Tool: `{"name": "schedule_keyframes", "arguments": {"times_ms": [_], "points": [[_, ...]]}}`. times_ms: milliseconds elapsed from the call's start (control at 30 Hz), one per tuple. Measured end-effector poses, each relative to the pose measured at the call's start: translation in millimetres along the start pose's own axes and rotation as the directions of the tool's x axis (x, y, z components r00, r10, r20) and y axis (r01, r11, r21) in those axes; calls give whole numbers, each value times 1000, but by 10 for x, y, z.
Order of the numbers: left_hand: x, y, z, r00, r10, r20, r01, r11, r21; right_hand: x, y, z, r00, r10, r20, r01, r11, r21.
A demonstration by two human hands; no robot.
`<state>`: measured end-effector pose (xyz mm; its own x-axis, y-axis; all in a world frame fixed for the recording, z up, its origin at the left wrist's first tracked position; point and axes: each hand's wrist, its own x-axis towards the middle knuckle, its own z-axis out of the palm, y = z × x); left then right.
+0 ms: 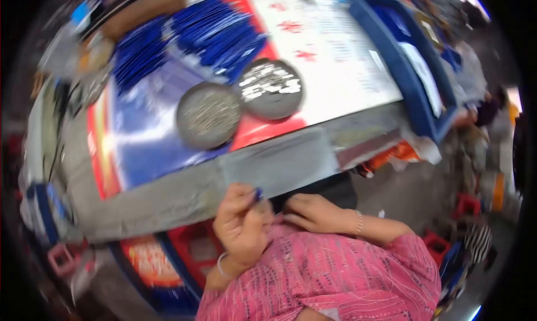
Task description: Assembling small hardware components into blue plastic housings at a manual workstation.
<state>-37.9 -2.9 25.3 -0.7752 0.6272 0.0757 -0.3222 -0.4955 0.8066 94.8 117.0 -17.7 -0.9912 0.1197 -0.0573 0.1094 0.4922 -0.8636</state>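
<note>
Below the grey table edge (184, 201):
Left hand (241, 223): fingers curled, pinching a small blue piece (258, 194).
Right hand (316, 212): loosely curled just beside it; grip unclear.
Blur: piece's kind unreadable.

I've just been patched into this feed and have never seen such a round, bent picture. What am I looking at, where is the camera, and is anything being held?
There is no machine: a person works with bare hands. The one picture comes from a wide fisheye camera on their head, looking down, so straight edges curve.

The left hand pinches a small blue piece near the table edge. The right hand rests beside it; whether it holds anything is unclear. On the table lie two round dishes of small metal parts, heaps of blue strips and a blue tray. The picture is blurred.
</note>
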Motion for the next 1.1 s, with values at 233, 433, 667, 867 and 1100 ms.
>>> {"name": "schedule_keyframes", "arguments": {"times_ms": [233, 433, 667, 867, 1100], "points": [[-44, 62, 54, 999, 1, -52, 5, 993, 122, 371, 669, 274, 953, 271, -133, -297, 923, -245], [-52, 59, 267, 999, 18, -33, -13, 988, 154, 358, 707, 7, 934, 305, -185, -342, 915, -216], [21, -72, 196, 1000, -8, 17, 6, 988, 154, 535, 660, 19, 938, 335, -94, -346, 926, -153], [36, 31, 369, 996, -68, -50, 75, 984, 160, 604, 640, 0, 939, 345, 13, -342, 935, -97], [83, -69, 330, 999, -27, 46, 19, 987, 157, 460, 546, 28, 930, 352, 107, -350, 936, -37]]}}
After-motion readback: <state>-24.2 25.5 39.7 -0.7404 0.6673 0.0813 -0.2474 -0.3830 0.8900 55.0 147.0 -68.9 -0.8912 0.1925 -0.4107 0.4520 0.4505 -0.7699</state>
